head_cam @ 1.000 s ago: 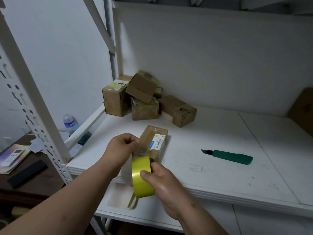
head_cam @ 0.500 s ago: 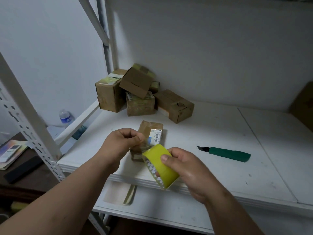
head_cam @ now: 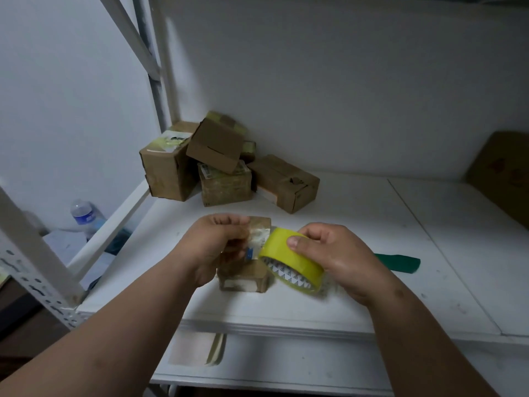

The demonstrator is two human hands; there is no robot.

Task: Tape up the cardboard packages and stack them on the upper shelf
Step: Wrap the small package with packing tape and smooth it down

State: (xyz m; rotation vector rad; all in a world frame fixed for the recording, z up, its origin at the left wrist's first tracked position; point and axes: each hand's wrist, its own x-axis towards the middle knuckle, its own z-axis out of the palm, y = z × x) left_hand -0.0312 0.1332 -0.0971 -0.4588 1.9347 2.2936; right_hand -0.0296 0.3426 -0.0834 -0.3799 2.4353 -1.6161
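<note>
A small cardboard package (head_cam: 246,277) with a white label lies on the white shelf (head_cam: 357,253) in front of me. My right hand (head_cam: 337,259) grips a yellow tape roll (head_cam: 289,262) just above the package's right side. My left hand (head_cam: 217,245) pinches the clear free end of the tape, which is stretched over the package top. Several other cardboard packages (head_cam: 217,167) are piled at the back left of the shelf against the wall.
A green utility knife (head_cam: 398,262) lies on the shelf, partly hidden behind my right hand. A flat cardboard sheet (head_cam: 503,179) leans at the far right. White shelf uprights (head_cam: 31,262) stand at left, with a water bottle (head_cam: 83,214) beyond. A lower shelf holds a pale pad (head_cam: 197,349).
My right hand has carried the tape roll up and to the right, drawing out tape. My left hand keeps the tape end above the package. The camera has tilted slightly.
</note>
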